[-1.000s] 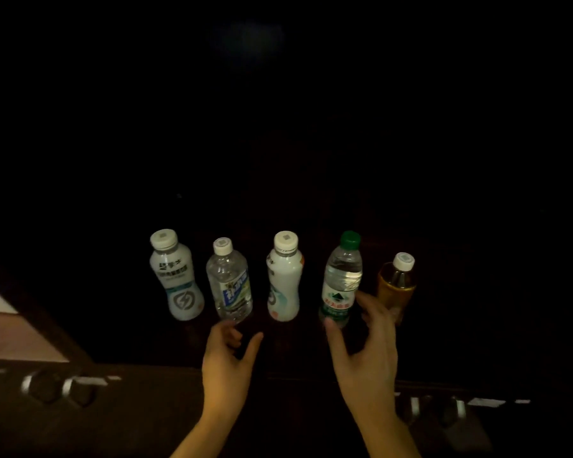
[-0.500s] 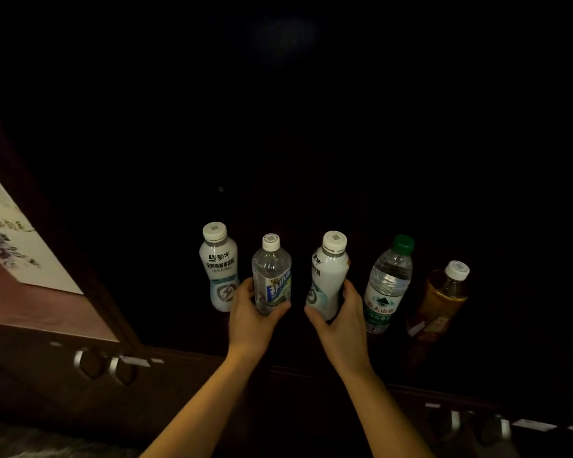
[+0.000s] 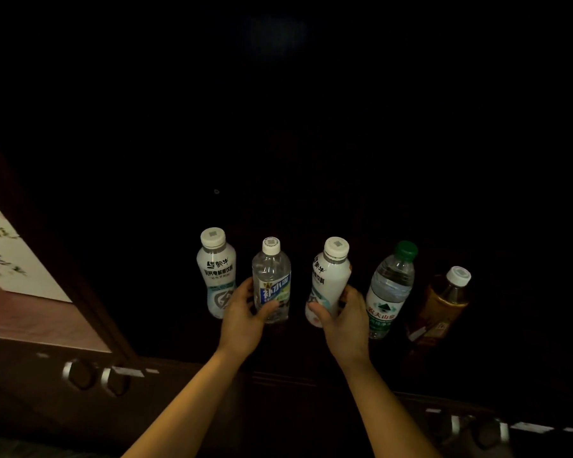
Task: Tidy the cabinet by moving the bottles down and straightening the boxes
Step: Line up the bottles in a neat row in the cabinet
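Several bottles stand in a row in a dark cabinet. From the left: a white bottle (image 3: 216, 266), a clear bottle with a blue label (image 3: 272, 276), a second white bottle (image 3: 331, 276), a clear green-capped water bottle (image 3: 391, 285) and an amber tea bottle (image 3: 444, 302). My left hand (image 3: 244, 319) is wrapped around the lower part of the clear blue-label bottle. My right hand (image 3: 344, 319) grips the lower part of the second white bottle. No boxes show in the darkness.
The cabinet interior is almost black. A dark wooden front ledge (image 3: 278, 378) runs below the bottles, with metal ring handles at the lower left (image 3: 93, 375) and lower right (image 3: 477, 428). A pale panel with a painted flower pattern (image 3: 10, 259) shows at the left.
A second ago both hands were open below the bottles. They have since closed on the clear blue-label bottle and the second white bottle. The view shifted, so the row sits further right.
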